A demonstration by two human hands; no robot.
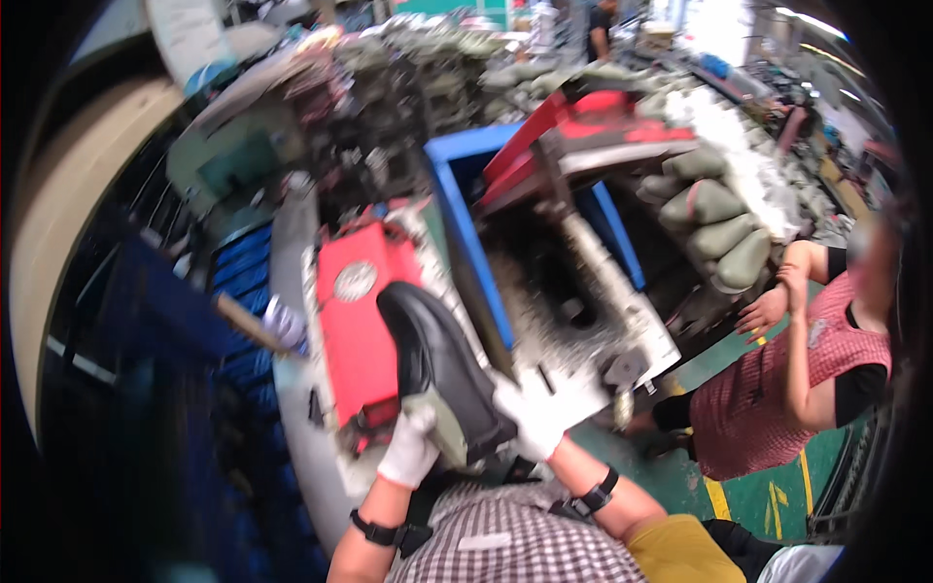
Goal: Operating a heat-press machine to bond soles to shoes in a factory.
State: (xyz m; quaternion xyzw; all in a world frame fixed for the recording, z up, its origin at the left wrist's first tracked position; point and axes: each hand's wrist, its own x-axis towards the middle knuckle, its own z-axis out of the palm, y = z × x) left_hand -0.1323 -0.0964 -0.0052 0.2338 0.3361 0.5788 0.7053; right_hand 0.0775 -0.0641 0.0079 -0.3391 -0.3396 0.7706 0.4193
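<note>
Both hands are wearing white gloves and are closing a two-handed grip on a black shoe. Left hand is clasping the pale underside at the heel end, with the fingers wrapped up around it. Right hand is clamping the opposite side of the same end, with the thumb lying along the black upper. Each forearm is carrying a dark wrist strap and is entering from the lower edge, above a checked shirt front.

Shoe position: the shoe is being held tilted, heel end low and near the person, toe end pointing up and away. It is hanging over the front of a machine, and its toe is overlapping a red housing that bears a round pale badge. Whether the toe is touching the housing cannot be determined.

To the right of the shoe, a blue frame is standing around a grey, grimy machine bed, with red parts above it. Grey-green shoe forms are stacking up beside that machine. A second person in a red checked apron is standing at the far right on a green floor with yellow lines, well apart from the shoe.
</note>
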